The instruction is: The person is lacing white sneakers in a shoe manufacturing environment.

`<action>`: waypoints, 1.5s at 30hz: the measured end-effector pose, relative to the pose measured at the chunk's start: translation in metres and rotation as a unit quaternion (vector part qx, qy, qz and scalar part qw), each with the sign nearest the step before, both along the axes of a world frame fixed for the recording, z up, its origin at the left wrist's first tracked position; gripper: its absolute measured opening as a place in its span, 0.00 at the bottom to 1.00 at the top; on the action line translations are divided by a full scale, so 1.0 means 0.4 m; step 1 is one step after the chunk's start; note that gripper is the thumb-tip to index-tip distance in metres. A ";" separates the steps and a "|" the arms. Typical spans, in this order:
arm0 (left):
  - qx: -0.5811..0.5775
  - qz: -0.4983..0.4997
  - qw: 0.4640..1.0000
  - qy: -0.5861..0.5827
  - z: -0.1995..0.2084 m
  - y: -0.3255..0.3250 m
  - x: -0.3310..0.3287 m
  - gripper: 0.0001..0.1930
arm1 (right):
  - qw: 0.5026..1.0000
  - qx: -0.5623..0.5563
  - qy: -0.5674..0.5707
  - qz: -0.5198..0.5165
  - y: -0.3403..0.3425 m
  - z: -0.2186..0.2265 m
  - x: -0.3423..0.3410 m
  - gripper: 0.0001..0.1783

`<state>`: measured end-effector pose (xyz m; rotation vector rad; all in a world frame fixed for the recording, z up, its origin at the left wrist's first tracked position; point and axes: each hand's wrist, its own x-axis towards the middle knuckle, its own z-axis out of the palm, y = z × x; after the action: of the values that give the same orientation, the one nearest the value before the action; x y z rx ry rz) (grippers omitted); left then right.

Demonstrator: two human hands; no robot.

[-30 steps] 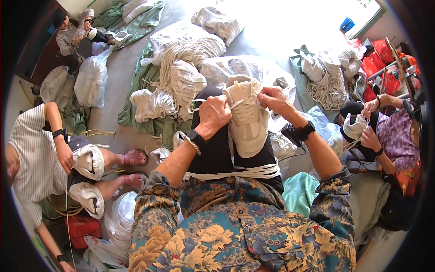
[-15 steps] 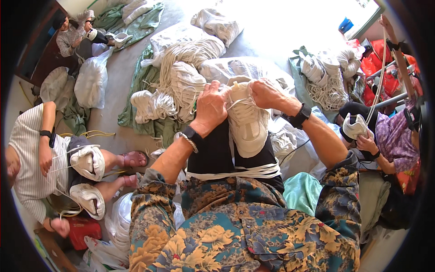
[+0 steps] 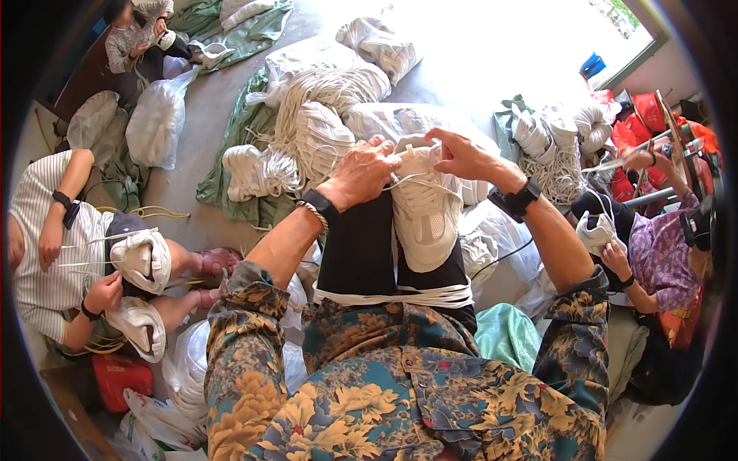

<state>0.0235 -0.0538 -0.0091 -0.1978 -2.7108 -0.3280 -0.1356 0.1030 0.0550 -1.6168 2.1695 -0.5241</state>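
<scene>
Atop dark-clad thighs (image 3: 355,238), head view: white shoe (image 3: 427,234) sat toe twd wearer, opening away. L hand (image 3: 363,173) was at its upper L side, fingertips bunched nr tongue (image 3: 418,157); exact pinch can't tell. R hand (image 3: 473,163) was opp., index reaching out over thumb; grip on lace (image 3: 419,178) unclear. Risks (my call): uneven pull or knees parting could tip shoe, as only legs seemed to prop it; slack lace could twist or slip if pinch weak; loose white cords (image 3: 361,298) across lap might snag.
</scene>
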 end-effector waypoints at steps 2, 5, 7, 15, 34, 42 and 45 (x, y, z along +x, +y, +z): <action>0.011 -0.002 1.000 -0.008 0.003 0.009 -0.013 0.10 | 0.999 0.025 -0.010 0.035 0.008 -0.007 -0.027 0.17; 0.121 0.037 0.989 -0.072 0.023 0.027 -0.028 0.10 | 0.990 0.074 -0.103 0.056 0.006 -0.007 -0.062 0.19; 0.104 0.126 0.957 -0.238 0.046 0.038 -0.054 0.11 | 0.988 0.093 -0.112 0.044 0.007 -0.007 -0.069 0.16; 0.119 0.130 0.984 0.006 -0.031 0.082 -0.055 0.06 | 0.986 0.043 -0.157 0.046 0.042 -0.028 -0.073 0.13; 0.277 0.084 0.952 -0.096 0.039 0.146 -0.161 0.06 | 0.970 -0.119 -0.212 -0.018 0.090 -0.113 -0.067 0.06; 0.156 0.119 0.981 0.002 0.006 -0.029 0.009 0.07 | 0.982 -0.089 -0.168 -0.017 0.088 -0.047 -0.035 0.05; 0.350 0.231 0.899 -0.129 -0.042 -0.125 0.140 0.04 | 0.979 -0.202 -0.001 -0.009 0.049 -0.038 0.014 0.07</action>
<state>0.0796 -0.1039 -0.0259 0.7227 -2.5704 -1.2009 -0.1298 0.1227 0.0398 -1.7912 2.1776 -1.0251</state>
